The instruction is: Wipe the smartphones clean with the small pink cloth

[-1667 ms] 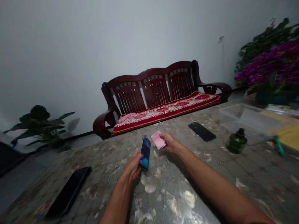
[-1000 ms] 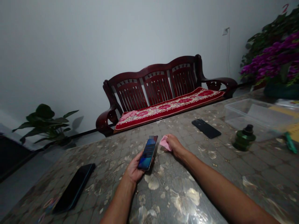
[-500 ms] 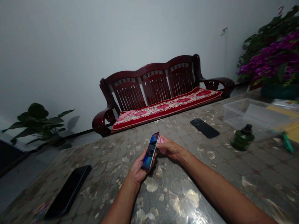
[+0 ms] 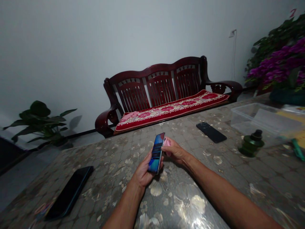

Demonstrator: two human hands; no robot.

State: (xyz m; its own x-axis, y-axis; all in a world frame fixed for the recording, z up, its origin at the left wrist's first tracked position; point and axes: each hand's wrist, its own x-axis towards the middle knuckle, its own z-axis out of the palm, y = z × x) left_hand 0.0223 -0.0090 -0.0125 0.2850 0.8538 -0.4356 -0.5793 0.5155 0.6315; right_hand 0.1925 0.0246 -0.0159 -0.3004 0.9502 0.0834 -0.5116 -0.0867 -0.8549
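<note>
A smartphone (image 4: 156,152) with a lit blue screen lies tilted in my left hand (image 4: 144,171), whose fingers wrap round it from below. At the phone's right edge is my right hand (image 4: 175,151), closed on a small pink cloth (image 4: 167,143). Its thumb meets the side of the phone near the middle; whether it presses the screen I cannot tell. Most of the cloth is hidden behind my fingers. Both hands are above the patterned tablecloth (image 4: 114,178).
A dark phone (image 4: 211,132) lies to the right, a larger black device (image 4: 70,194) to the left. Further right are a green pump bottle (image 4: 251,144), a clear plastic box (image 4: 247,122) and a green object (image 4: 297,149). A wooden bench (image 4: 162,86) stands behind the table.
The phone has turned slightly, so more of its screen faces me. My view has shifted a little. Both hands keep their hold.
</note>
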